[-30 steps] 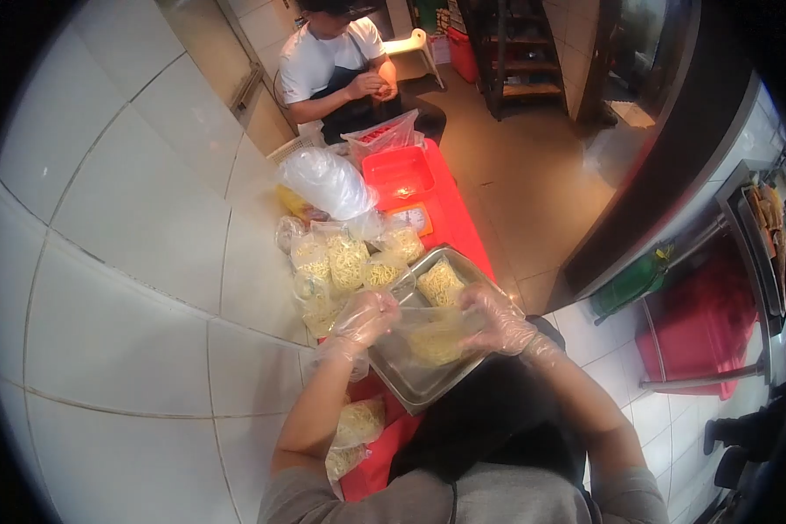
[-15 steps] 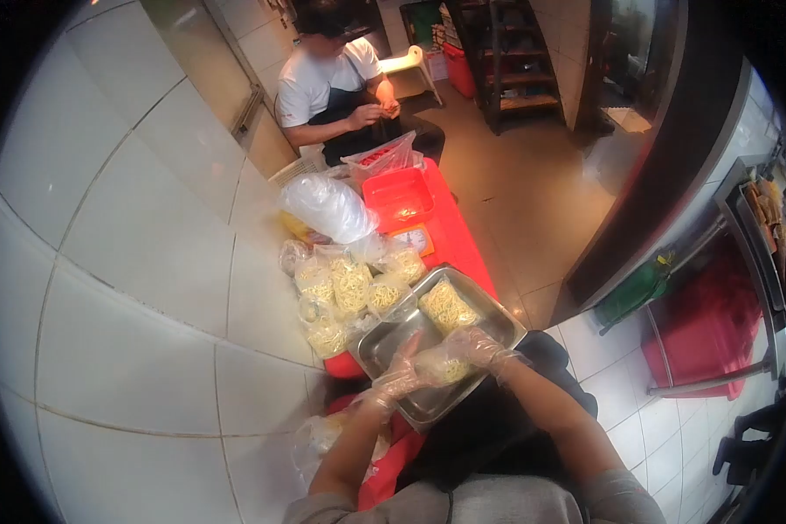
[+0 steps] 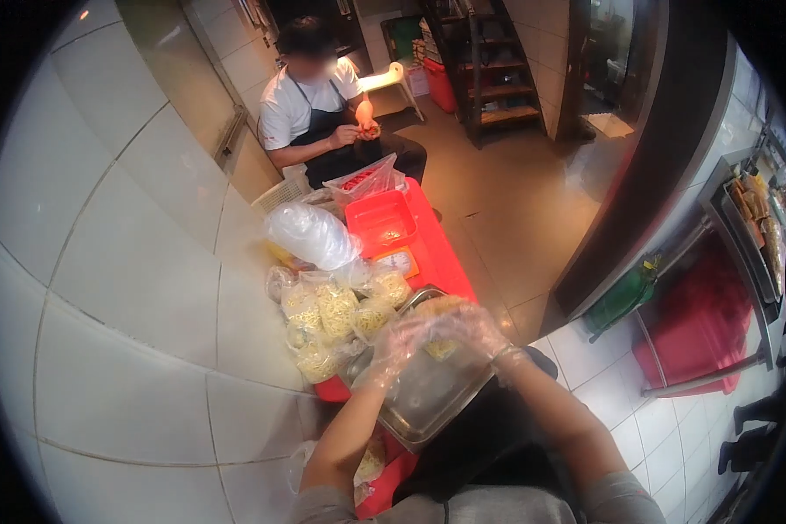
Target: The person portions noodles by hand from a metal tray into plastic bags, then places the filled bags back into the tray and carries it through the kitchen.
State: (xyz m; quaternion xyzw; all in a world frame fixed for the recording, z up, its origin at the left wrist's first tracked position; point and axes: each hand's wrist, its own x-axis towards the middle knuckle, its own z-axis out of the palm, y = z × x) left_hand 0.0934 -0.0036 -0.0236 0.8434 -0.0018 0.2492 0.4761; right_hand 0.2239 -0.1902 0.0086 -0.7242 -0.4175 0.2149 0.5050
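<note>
My left hand (image 3: 397, 342) and my right hand (image 3: 473, 330), both in clear plastic gloves, are close together over the far part of a metal tray (image 3: 424, 406). Between and beneath them shows a clear bag of noodles (image 3: 440, 349), partly hidden by the gloves. The fingers of both hands are curled in on the bag, with the tips blurred. More clear bags of pale noodles (image 3: 336, 310) are heaped left of the tray on the red table (image 3: 441, 249).
Beyond the bags are a clear plastic bundle (image 3: 313, 236), an orange-framed scale (image 3: 397, 261) and a red basin (image 3: 382, 218). A seated person (image 3: 310, 105) works at the far end. A tiled wall (image 3: 131, 288) borders the left; a pink bin (image 3: 690, 332) stands right.
Both hands have moved up and away from the middle of the tray, with the bag they hold raised toward its far side. The whole view has shifted slightly.
</note>
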